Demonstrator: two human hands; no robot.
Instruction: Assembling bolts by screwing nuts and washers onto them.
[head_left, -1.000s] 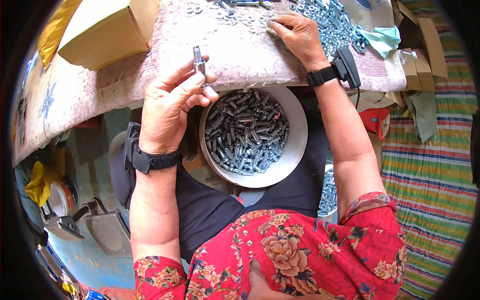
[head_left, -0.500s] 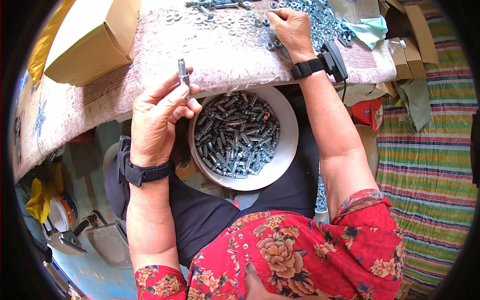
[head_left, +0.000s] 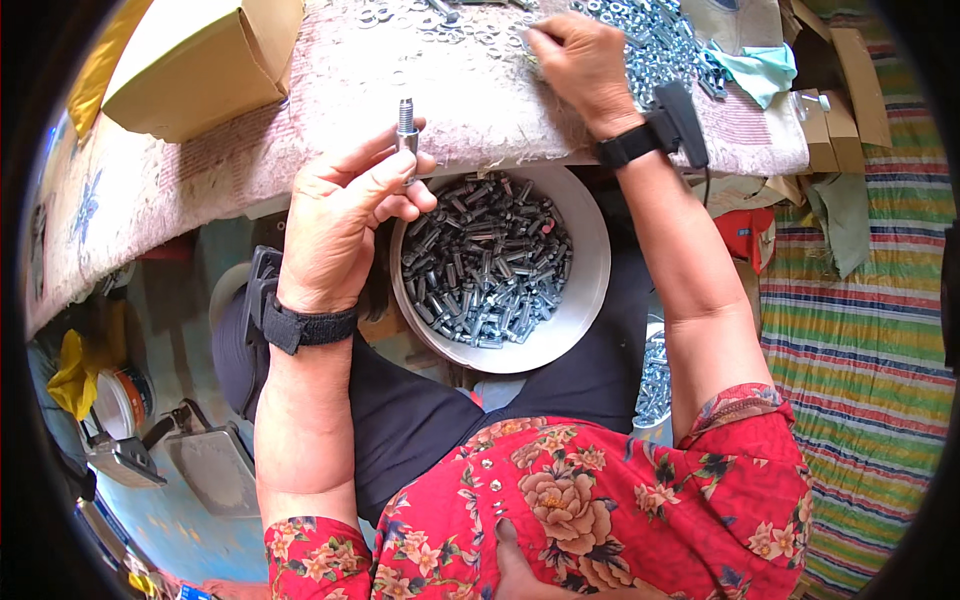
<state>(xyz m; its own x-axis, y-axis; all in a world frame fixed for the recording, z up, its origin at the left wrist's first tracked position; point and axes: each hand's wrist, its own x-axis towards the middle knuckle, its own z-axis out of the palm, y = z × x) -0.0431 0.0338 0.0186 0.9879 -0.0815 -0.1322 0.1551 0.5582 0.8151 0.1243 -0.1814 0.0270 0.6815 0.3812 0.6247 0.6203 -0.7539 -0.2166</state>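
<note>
My left hand [head_left: 338, 215] pinches a silver expansion anchor bolt [head_left: 406, 122] between thumb and fingers, its threaded end pointing up, just beyond the left rim of a white bucket [head_left: 592, 285]. Inside the bucket lies a heap of similar anchor bolts [head_left: 480, 265]. Over the cloth-covered table, my right hand [head_left: 585, 68] has thumb and forefinger closed together at the edge of the scattered flat washers [head_left: 455, 38]. Its fingertips are slightly blurred, so whatever they hold cannot be made out. Next to that hand spreads a pile of hex nuts [head_left: 655, 50].
A cardboard box [head_left: 195, 80] stands on the table at the left. A pale green cloth [head_left: 762, 72] lies at the right, near open cartons [head_left: 848, 140]. Another container of metal parts [head_left: 653, 385] sits beside my right leg. Striped sheeting [head_left: 860, 370] covers the right side.
My right hand has shifted a little toward the washers, its fingertips moving off the loose nuts. The left hand still holds the anchor bolt upright. The whole view has shifted slightly.
</note>
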